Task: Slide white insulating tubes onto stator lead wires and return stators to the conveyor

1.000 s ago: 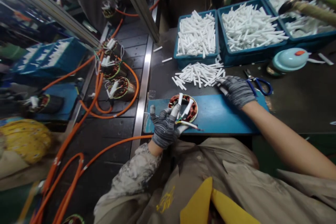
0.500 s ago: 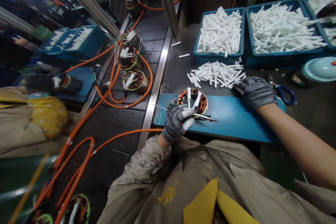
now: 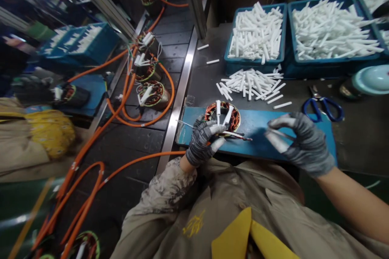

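A copper-wound stator with white sleeves sticking up sits on a blue mat. My gloved left hand pinches the wire leads that come off the stator's near side. Above the mat's right part, my gloved right hand is closed in a pinch on a white sleeve tube. A loose pile of white sleeve tubes lies just beyond the mat.
Blue bins of white tubes stand at the back. Blue-handled scissors and a teal lid lie to the right. On the left, a conveyor carries other stators and orange cables.
My right hand has left the tube pile and come back toward me over the mat, now pinching a white tube. The left hand stays at the stator's leads.
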The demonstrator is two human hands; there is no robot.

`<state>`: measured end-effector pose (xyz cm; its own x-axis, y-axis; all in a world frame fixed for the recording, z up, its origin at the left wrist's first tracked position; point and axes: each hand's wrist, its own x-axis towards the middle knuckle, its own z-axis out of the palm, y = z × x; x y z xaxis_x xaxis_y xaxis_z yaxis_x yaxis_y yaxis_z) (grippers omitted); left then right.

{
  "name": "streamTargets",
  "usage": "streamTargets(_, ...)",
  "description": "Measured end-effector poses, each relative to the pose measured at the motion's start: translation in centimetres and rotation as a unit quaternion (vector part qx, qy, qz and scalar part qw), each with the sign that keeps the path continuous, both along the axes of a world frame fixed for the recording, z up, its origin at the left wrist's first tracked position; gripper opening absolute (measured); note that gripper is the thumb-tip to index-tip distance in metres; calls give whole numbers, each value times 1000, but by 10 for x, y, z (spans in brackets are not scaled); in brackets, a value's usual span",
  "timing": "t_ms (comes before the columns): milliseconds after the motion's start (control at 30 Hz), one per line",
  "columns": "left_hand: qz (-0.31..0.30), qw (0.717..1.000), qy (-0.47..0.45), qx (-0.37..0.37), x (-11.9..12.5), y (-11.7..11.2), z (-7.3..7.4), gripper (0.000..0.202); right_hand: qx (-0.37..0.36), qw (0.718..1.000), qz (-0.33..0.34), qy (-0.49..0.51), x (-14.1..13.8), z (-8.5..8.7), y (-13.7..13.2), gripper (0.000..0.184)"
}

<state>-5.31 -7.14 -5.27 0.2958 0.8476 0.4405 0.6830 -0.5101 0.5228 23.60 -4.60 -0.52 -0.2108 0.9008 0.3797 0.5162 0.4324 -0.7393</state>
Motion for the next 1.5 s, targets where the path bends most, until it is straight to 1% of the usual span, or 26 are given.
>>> streamTargets(67, 5, 1000, 7, -11, 1, -2, 2, 28, -4, 999, 34, -34, -4, 2, -10, 12)
streamTargets(167, 14, 1000, 4, 0, 4, -4, 3, 30, -12, 994, 78, -71, -9, 0, -12, 20)
streamTargets(267, 13, 1000, -1, 13, 5, -4, 3, 28, 15, 986, 95, -134, -12, -2, -10, 28)
streamTargets(367, 9, 1000, -2, 26, 6, -5, 4, 28, 35, 980, 118, -155, -9, 1, -9, 30)
streamTargets(500, 7, 999, -12, 46, 8, -5, 4, 29, 25, 984, 96, -148, -4, 6, -7, 29)
streamTargets(533, 7, 999, -12, 47, 8, -6, 4, 29, 14, 984, 101, -143, -4, 6, -6, 28)
streamTargets(633, 14, 999, -7, 46, 10, -7, 4, 28, -36, 982, 151, -109, -6, 5, -1, 30)
streamTargets(700, 14, 999, -6, 48, 11, -7, 4, 29, -78, 981, 157, -80, -6, 4, 0, 31)
streamTargets(833, 8, 998, -11, 68, 15, -6, 5, 32, -167, 978, 121, -23, 2, 1, 0, 33)
streamTargets(933, 6, 995, -4, 99, 20, -3, 10, 33, -249, 965, 86, 7, 11, -2, -2, 39)
streamTargets(1000, 6, 993, 17, 120, 23, 1, 14, 30, -289, 955, 70, 14, 14, -3, -2, 43)
streamTargets(1100, 3, 990, 53, 135, 27, 4, 19, 27, -306, 949, 77, 21, 10, -4, -1, 46)
streamTargets(1167, 1, 988, 55, 146, 28, 5, 20, 28, -304, 947, 103, 11, 4, -4, 2, 46)
streamTargets(1300, 2, 988, 42, 151, 28, 5, 16, 30, -301, 939, 157, -63, -10, -2, 6, 46)
streamTargets(1367, 5, 987, 49, 154, 28, 4, 15, 30, -320, 930, 157, -92, -15, -1, 6, 46)
streamTargets(1433, 6, 986, 55, 159, 29, 3, 14, 31, -355, 919, 144, -94, -19, -2, 5, 47)
streamTargets(1500, 6, 985, 60, 164, 30, 3, 14, 31, -375, 912, 134, -95, -22, -3, 4, 46)
